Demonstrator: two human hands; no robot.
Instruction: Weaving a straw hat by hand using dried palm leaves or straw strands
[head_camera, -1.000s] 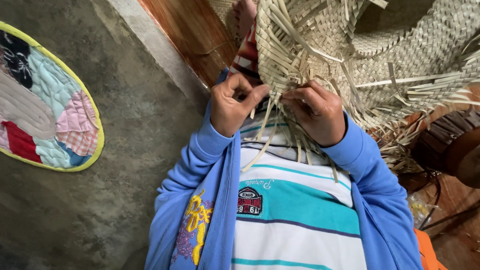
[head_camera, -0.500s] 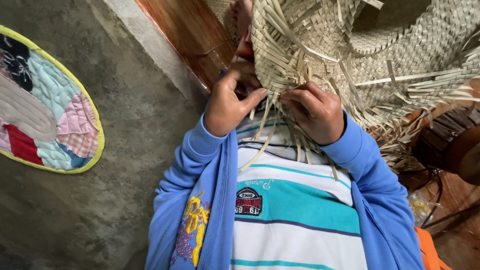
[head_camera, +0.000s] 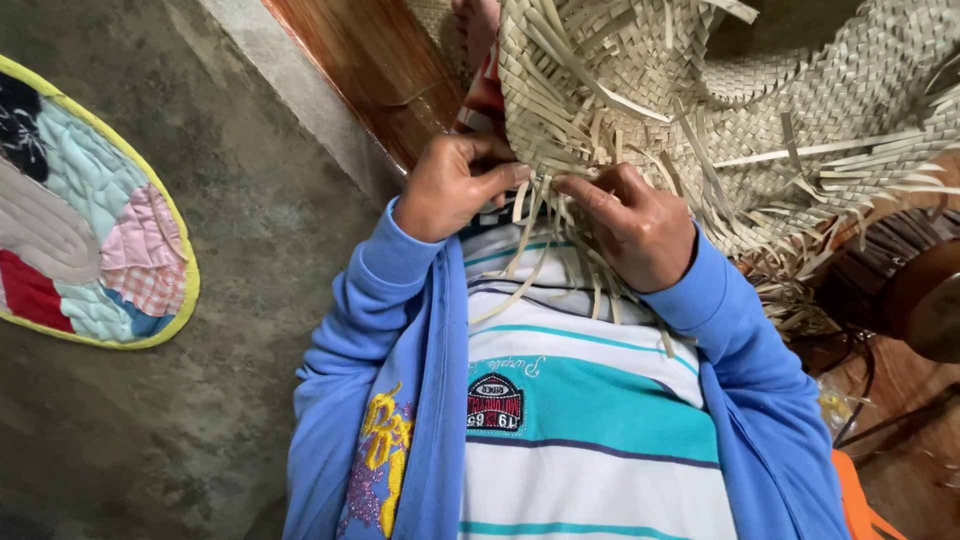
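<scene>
both hands (head_camera: 545, 205) grip weave (head_camera: 640, 100), fingertips hidden.

Patchwork mat on a concrete floor, wooden board beside a pale ledge

An oval patchwork mat (head_camera: 80, 220) with a yellow border lies at the left on the grey concrete floor (head_camera: 200, 420). A reddish-brown wooden board (head_camera: 375, 60) runs along a pale concrete ledge (head_camera: 290, 90) at the top. At the right edge sits a dark round wooden object (head_camera: 900, 280); something orange (head_camera: 860, 500) shows below.

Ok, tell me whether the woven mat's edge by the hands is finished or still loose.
Still loose. The woven mat ends in free, unwoven strips hanging below the left hand and right hand, which pinch them.
</scene>
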